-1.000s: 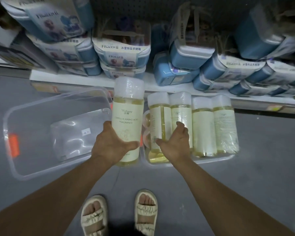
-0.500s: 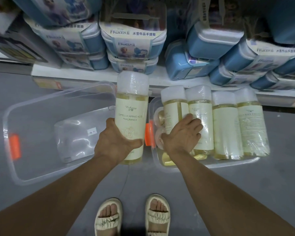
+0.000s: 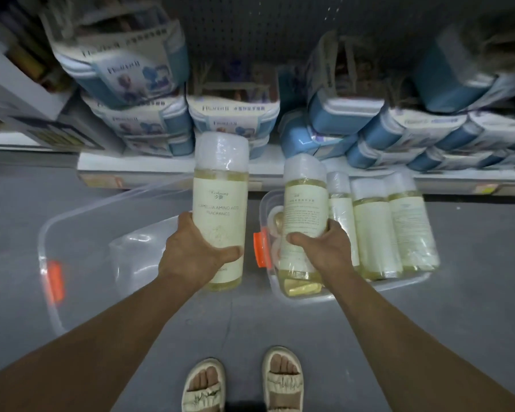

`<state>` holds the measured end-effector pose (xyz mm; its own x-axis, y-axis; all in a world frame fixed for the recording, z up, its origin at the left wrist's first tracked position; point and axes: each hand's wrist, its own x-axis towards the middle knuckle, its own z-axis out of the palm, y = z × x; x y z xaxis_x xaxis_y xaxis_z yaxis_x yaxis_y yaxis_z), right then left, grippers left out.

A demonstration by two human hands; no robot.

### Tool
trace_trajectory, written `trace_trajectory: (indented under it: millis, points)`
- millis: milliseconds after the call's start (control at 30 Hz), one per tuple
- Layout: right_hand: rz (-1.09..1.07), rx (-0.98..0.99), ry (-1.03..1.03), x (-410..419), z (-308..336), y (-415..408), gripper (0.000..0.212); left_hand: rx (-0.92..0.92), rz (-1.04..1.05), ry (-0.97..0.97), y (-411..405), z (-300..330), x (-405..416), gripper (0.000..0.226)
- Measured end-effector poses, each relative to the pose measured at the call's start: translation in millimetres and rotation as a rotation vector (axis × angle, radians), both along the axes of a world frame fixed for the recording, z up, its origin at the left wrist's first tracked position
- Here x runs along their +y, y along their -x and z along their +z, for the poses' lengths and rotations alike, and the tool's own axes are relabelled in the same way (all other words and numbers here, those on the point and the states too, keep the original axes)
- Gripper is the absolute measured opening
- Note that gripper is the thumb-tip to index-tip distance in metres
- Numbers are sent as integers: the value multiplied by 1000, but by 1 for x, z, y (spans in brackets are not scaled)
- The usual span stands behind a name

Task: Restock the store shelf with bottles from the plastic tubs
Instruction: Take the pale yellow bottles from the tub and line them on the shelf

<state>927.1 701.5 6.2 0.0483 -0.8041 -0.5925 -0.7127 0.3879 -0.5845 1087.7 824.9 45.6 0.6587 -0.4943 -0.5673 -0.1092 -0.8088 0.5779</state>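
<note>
Head view: hands [image 3: 254, 251] each gripping a bottle [image 3: 220, 215], blue boxes [image 3: 333, 120] crowding shelf [image 3: 167, 166] ahead.

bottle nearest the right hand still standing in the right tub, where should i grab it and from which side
Grip that bottle high on its body, just under the white cap, coming down from above. It stands upright, but the held bottle in the right hand and the next bottle flank its lower body closely, so only the top stands free. The left hand is full.
</note>
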Motion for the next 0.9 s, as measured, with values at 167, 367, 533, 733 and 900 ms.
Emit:
trace_trajectory:
  millis: [167, 367, 533, 733, 900]
  points:
    - [-90, -381, -235, 2, 88, 4, 35, -27, 18, 36, -10, 66, 0, 78]
    - [-79, -612, -337, 6, 198, 3, 40, -43, 28, 128, -17, 166, 5, 72]
    - [10, -735, -299, 15, 285, 1, 73, -81, 48, 228, -22, 255, 15, 73]
    - [108, -833, -211, 30, 387, -6, 95, -152, 72, 353, -31, 352, 32, 75]
    - [182, -872, -103, 40, 466, -16, 91, -203, 64, 460, -43, 425, 38, 78]
